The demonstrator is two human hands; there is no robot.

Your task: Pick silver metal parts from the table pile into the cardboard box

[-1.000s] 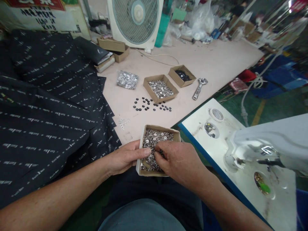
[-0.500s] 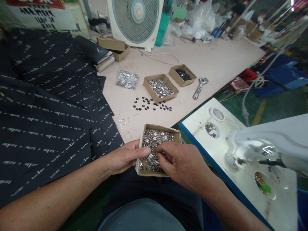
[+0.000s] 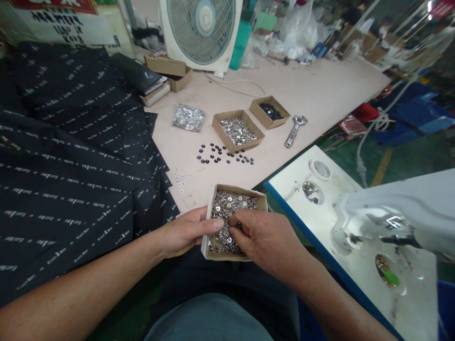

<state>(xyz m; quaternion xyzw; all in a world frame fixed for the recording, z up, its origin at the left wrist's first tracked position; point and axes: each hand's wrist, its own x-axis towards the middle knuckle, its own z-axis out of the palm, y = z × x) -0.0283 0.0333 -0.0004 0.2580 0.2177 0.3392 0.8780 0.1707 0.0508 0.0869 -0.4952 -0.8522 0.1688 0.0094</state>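
Observation:
A small cardboard box (image 3: pixel 263 203) full of silvery metal snap parts (image 3: pixel 231 204) is held above my lap, by the table's front edge. My left hand (image 3: pixel 190 229) grips its left side, thumb over the rim and the other fingers beneath, mostly hidden. Inside the box, my right hand (image 3: pixel 265 237) has its thumb and forefinger drawn together among the parts; anything between the fingertips is too small to make out. Beyond the box, black round caps (image 3: pixel 212 157) and tiny silvery pieces (image 3: pixel 182 180) lie scattered on the pinkish table (image 3: pixel 320 90).
Two open boxes, one of silvery parts (image 3: pixel 237 131) and one of black parts (image 3: pixel 270 111), stand near a wrench (image 3: pixel 295 130) and a bag of parts (image 3: pixel 188 117). Black printed fabric (image 3: pixel 71 166) covers the left; a white machine (image 3: pixel 398 203) is at right. A fan (image 3: pixel 204 19) stands behind.
My right fingertips have shifted slightly left within the box. My left hand still holds the box, which has hardly moved.

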